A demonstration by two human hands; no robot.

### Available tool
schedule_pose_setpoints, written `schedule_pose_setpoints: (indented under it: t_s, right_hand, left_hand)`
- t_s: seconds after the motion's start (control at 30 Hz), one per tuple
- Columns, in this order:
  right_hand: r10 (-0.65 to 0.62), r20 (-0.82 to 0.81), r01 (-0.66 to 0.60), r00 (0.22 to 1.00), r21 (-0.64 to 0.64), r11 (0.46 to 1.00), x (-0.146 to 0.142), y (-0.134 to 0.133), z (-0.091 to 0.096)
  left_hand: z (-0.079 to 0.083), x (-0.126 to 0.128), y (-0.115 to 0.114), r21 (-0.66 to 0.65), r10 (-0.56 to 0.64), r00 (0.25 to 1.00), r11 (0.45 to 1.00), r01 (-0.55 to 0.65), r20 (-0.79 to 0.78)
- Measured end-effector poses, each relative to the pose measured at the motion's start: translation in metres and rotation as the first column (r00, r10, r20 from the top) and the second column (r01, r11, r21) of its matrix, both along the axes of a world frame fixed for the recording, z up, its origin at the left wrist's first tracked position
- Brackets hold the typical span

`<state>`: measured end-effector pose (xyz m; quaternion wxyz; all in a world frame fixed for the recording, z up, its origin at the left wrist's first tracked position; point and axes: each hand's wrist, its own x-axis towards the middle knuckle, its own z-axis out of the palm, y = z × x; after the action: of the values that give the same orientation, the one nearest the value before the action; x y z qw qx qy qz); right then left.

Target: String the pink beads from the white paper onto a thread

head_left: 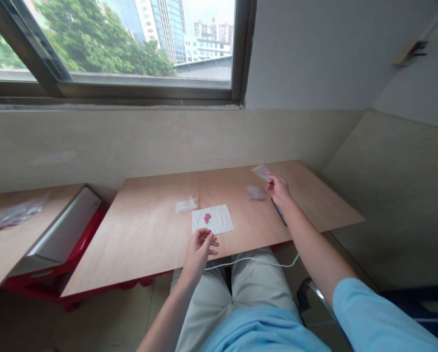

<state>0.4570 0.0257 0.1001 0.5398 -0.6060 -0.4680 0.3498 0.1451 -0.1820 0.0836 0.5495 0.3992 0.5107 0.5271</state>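
My right hand (278,188) is closed at the fingertips on a small clear plastic bag (262,172), which it holds up over the far right of the table. Just below and left of that hand lies another clear bag (255,193) with pinkish contents. My left hand (203,247) hovers at the near edge of a white paper sheet (222,220). Its fingers are loosely bent and apart, and I see nothing in them. On the sheet sits a little cluster of small red pieces (207,218), too small to make out exactly.
A stack of clear plastic bags (186,205) lies left of the sheet on the wooden table (145,234). A dark, flat phone-like object (278,212) is partly under my right forearm. A white cable (255,259) crosses my lap. Another table at left holds plastic packets (17,214).
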Motion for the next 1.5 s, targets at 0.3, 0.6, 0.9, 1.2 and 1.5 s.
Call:
schedule_pose_setpoints:
  t_s: [0.3, 0.6, 0.9, 1.2, 1.5]
  right_hand:
    - [0.034, 0.292, 0.0, 0.956, -0.116, 0.993, 0.009, 0.0, -0.035]
    - [0.428, 0.275, -0.433, 0.861, -0.046, 0.9, -0.015, -0.101, -0.054]
    - [0.582, 0.422, -0.674, 0.695, 0.101, 0.732, -0.063, -0.155, -0.024]
    - [0.49, 0.366, -0.542, 0.791, 0.048, 0.839, -0.065, -0.155, -0.038]
    - [0.623, 0.228, -0.626, 0.748, -0.069, 0.777, -0.063, -0.135, -0.067]
  left_hand:
    - [-0.006, -0.01, 0.005, 0.034, -0.057, 0.982, 0.997, 0.064, -0.178]
    - [-0.015, -0.031, 0.028, 0.139, -0.064, 0.865, 0.978, 0.153, -0.498]
    - [-0.023, -0.112, 0.155, 0.141, 0.079, 0.248, 0.96, 0.243, -0.965]
    - [-0.032, -0.145, 0.23, -0.151, -0.167, 0.029, 0.945, 0.289, -0.986]
    - [-0.038, -0.141, 0.246, -0.189, -0.204, 0.011, 0.924, 0.333, -0.979]
